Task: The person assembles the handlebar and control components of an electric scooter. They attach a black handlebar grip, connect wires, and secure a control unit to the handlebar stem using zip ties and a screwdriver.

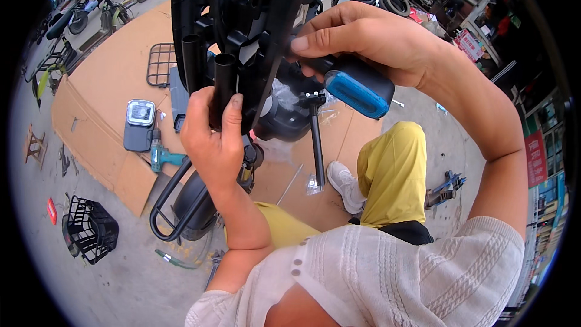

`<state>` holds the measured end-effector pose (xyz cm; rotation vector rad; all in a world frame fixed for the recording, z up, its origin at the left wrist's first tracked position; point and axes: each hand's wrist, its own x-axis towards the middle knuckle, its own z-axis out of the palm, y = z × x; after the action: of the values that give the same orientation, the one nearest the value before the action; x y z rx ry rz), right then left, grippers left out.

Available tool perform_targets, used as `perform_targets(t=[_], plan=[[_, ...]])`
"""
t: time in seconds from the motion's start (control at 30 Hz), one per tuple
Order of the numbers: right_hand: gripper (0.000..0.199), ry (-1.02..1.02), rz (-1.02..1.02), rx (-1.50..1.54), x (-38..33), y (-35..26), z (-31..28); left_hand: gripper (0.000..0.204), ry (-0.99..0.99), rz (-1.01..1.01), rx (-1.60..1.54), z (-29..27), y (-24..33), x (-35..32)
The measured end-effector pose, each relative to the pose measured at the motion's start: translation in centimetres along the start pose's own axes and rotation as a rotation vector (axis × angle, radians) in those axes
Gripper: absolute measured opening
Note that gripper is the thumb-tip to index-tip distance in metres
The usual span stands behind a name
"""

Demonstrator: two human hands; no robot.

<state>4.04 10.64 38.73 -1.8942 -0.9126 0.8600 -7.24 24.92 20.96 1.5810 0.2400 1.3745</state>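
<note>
In front of me stands a black vehicle body (257,30) with wires and metal fittings inside. My left hand (209,136) is closed around the lower part of an open-ended black tube (225,75), its thumb pressed to the near side. A second black tube (191,54) runs beside it. To the right, my right hand (378,39) is curled over the inner end of a black housing with a blue oval face (357,94). The thumb of that hand presses at the edge of the vehicle body. The fingertips behind the housing are partly hidden.
Flat cardboard (109,109) covers the ground. A teal drill (164,156), a square lamp (140,112) and a black rack (160,63) lie on it. A black basket (92,230) sits at the left. Below the body is a black handlebar-like tube (317,145). Parked two-wheelers (106,9) stand far left.
</note>
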Motion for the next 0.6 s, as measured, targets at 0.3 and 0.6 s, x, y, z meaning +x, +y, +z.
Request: perform_targets(t=[0.3,0.6], plan=[[0.024,0.043,-0.01,0.034,0.7,0.8,0.3,0.02,-0.013,0.043,0.057,-0.2,0.3,0.3],[0.026,0.224,0.014,-0.052,-0.1,-0.5,2.3,0.021,-0.047,0.101,0.133,-0.4,0.1,0.4]])
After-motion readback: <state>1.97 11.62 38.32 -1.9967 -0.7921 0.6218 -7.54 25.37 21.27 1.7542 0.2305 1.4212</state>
